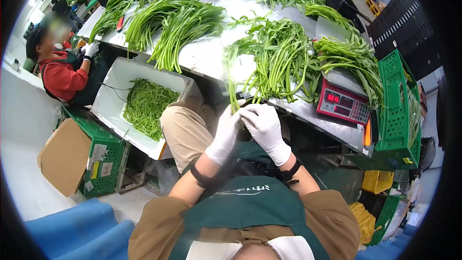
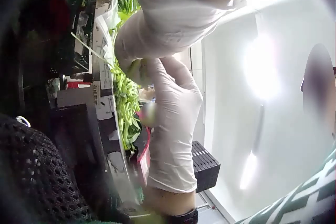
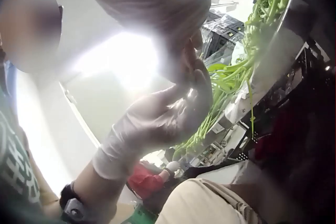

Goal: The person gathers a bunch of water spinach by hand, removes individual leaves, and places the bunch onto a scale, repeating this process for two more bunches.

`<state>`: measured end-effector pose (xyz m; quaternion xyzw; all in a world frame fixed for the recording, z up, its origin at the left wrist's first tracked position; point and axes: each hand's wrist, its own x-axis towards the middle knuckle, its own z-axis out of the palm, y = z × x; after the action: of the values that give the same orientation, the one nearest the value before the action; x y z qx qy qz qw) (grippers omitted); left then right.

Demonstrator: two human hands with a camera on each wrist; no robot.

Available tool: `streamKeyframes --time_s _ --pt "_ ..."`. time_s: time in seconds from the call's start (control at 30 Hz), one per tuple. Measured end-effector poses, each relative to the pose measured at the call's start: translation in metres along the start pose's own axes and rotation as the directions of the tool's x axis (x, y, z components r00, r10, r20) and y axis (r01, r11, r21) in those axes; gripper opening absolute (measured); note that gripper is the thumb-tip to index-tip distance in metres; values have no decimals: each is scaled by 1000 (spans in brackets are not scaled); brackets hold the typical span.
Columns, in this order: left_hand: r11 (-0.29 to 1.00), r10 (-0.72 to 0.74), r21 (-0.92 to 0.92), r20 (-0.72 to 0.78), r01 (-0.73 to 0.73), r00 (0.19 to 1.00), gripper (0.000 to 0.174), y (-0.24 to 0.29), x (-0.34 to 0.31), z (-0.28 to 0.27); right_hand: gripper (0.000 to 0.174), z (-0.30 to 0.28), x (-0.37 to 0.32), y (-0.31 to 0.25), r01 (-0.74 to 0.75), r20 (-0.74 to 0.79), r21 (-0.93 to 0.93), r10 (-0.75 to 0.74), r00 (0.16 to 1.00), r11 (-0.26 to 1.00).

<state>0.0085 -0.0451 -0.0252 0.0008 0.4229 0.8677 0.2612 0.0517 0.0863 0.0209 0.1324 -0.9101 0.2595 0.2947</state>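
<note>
A vegetable packing room holds a long steel counter [image 1: 207, 55] heaped with greens, and the person sits at its near edge in a green apron. Closest in, the two gloved hands are brought together just below the counter's rim. The left hand [image 1: 225, 134] is curled round the lower ends of a few thin stems [image 1: 233, 84], and the right hand [image 1: 264, 127] presses in beside it, its fingertips pinching the same ends. The stems rise from between the hands, up past the counter edge. They look very light, soft and bendy, likely to flop at the leafy top and to crease or snap if squeezed hard. If damp, they may slide in smooth gloves. The firmer cut ends, bunched together, look like the best place to grip, as both hands grip them now, rather than the tender tops. Just behind lies a loose pile of greens [image 1: 281, 58], and to its right a red scale [image 1: 342, 105] carries more stalks beside a green crate [image 1: 397, 110]. To the left, below the counter, a white tub [image 1: 115, 74] holds trimmings. Further back lie neater bundles [image 1: 178, 24], and another worker [image 1: 62, 77] in red sits at the far left.
</note>
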Motion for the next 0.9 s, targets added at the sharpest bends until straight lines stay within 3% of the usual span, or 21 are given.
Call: streamKeyframes --time_s 0.1,0.23,0.33,0.5,0.6,0.67,0.73,0.77,0.83,0.9 --pt "999 -9 -30 26 9 1000 34 -9 -6 4 21 -8 -4 5 -5 57 -50 8 998 999" --pt "1000 -19 -25 -7 19 1000 32 -7 -9 0 18 -8 -4 15 113 0 39 -113 994 993" --pt "999 -6 44 -21 7 1000 32 -3 -15 5 14 -16 -6 18 172 112 31 -174 978 985" --pt "996 -18 87 10 17 1000 29 -10 -15 5 13 -23 -12 21 73 293 29 -78 953 997" --pt "997 6 81 28 -8 1000 29 -7 -15 10 13 -35 -6 24 78 183 124 -100 978 989" --pt "992 38 125 -8 -37 999 30 -3 -13 10 22 -62 3 20 10 -189 101 9 982 995" --pt "949 67 307 39 -76 997 31 -10 -4 -10 28 -77 14 11 -77 -583 373 297 756 925" --pt "957 52 283 27 -58 998 31 -14 -2 -12 26 -85 32 -4 -19 -553 453 298 778 891" --pt "971 23 236 7 -24 1000 31 -22 2 -11 24 -80 58 -50 -90 -172 633 253 952 769" --pt "778 313 589 -63 -218 948 31 -45 9 -14 25 -22 62 -70 2 116 519 -73 991 855"
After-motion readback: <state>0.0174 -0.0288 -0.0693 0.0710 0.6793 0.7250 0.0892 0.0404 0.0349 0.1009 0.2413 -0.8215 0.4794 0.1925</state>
